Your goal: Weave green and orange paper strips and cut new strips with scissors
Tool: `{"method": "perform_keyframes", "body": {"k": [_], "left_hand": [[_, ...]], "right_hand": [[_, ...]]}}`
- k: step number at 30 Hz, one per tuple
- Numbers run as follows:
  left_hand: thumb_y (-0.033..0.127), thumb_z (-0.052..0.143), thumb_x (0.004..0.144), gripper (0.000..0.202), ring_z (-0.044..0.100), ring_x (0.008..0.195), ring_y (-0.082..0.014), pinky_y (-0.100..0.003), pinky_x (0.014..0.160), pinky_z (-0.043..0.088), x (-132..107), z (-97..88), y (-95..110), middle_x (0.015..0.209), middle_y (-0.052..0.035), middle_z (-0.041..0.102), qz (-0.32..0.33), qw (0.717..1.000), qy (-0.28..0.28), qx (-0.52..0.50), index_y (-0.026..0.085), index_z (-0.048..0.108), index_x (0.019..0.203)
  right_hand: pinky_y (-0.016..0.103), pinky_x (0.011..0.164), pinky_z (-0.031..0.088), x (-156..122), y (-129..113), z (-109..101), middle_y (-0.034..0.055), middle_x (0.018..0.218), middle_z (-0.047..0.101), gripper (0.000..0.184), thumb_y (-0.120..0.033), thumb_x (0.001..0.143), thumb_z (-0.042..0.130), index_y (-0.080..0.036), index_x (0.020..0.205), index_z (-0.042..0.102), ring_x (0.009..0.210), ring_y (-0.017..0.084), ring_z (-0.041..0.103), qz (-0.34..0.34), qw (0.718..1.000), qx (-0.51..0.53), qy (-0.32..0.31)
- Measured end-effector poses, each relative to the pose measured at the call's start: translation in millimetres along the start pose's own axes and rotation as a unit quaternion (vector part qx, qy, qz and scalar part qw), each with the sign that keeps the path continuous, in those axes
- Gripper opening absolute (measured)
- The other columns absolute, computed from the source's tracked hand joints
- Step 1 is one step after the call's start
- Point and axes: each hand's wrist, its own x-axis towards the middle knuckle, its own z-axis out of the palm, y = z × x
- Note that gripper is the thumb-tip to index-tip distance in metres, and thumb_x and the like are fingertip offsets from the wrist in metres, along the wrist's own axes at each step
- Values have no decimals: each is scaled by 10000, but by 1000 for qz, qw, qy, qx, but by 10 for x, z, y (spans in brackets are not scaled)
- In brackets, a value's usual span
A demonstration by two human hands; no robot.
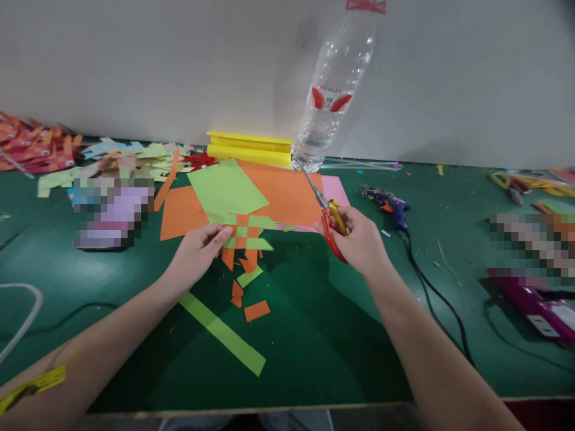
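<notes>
Toward my 11 o'clock, my left hand (207,246) pinches the paper weave (241,232) by its near-left edge, thumb and finger closed, probably so the strip ends (261,244) stay free. My right hand (354,239) curls around the scissors (324,206), blades pointing to 11 o'clock, seemingly to keep them off the weave. Around the weave, sheets (229,190) lie at 12, scraps (257,311) at 6 on the desk (323,353), perhaps where they dropped; the glue gun (397,211) sits at 3, likely for easy reach.
</notes>
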Motion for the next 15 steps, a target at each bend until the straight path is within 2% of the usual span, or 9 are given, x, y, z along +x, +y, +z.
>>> {"method": "perform_keyframes", "body": {"k": [4,10,12,15], "left_hand": [[361,644,741,204,421,454,-136,-237,439,251,26,-28,-2,511,17,514,14,1000,-24,-4,208,654,606],[303,691,694,99,510,504,-160,-237,467,311,42,-37,-18,559,1,608,-28,998,-29,-41,220,701,641],[319,675,718,109,555,581,-179,-236,517,356,49,-31,-24,642,-21,659,-20,998,-39,-40,223,716,687],[333,659,739,122,591,681,-196,-236,588,399,62,-25,-41,738,-41,695,-4,999,-44,-24,230,725,743]], "right_hand": [[356,652,479,0,36,15,60,858,657,420,-479,670,673,-198,970,585,721,207,604,-4,1000,-4,14],[377,700,494,3,20,19,60,894,659,420,-447,682,672,-201,1008,573,755,211,616,12,1000,1,3],[391,766,500,-2,-6,22,92,1037,642,492,-446,658,692,-190,1055,555,850,231,620,12,1000,7,-5],[403,903,465,-18,-39,33,128,1286,518,613,-447,631,712,-181,1143,504,1058,265,564,-11,1000,4,-24]]}}
